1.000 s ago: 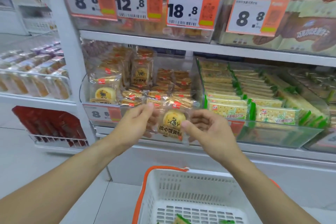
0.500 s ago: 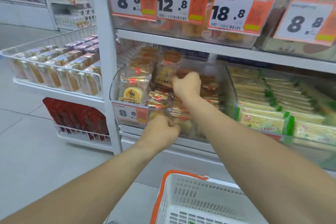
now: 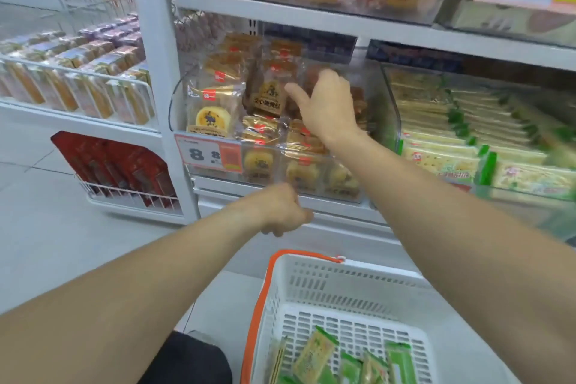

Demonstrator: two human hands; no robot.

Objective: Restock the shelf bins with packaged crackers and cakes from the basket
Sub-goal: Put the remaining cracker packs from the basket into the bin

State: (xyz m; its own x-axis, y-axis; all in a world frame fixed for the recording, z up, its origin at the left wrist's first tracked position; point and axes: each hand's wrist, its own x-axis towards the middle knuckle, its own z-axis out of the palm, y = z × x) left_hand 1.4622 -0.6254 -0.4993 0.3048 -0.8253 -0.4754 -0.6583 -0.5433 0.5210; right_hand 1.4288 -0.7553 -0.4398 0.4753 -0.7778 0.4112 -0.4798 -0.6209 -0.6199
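My right hand [image 3: 325,103] reaches into the clear cake bin [image 3: 378,109] on the middle shelf. Its thumb is spread to the left and its fingers rest on the cake packs at the back; the fingertips are hidden. A yolk cake pack [image 3: 268,97] stands upright just left of the thumb. Below the bin's front, my left hand [image 3: 282,212] hangs with its fingers curled and nothing in it. The white basket [image 3: 349,287] with an orange handle sits below, holding several green cracker packs [image 3: 314,355].
Right of the cake bin is a clear bin of green cracker packs [image 3: 442,162]. An 8.8 price tag [image 3: 207,154] hangs on the cake bin's front. To the left stand a wire rack of snacks [image 3: 78,84] and red packs [image 3: 124,171] lower down. The upper shelf overhangs.
My right hand has opened its thumb beside the cake pack set in the bin. My left hand has dropped from the bin's front edge. The view has moved closer.
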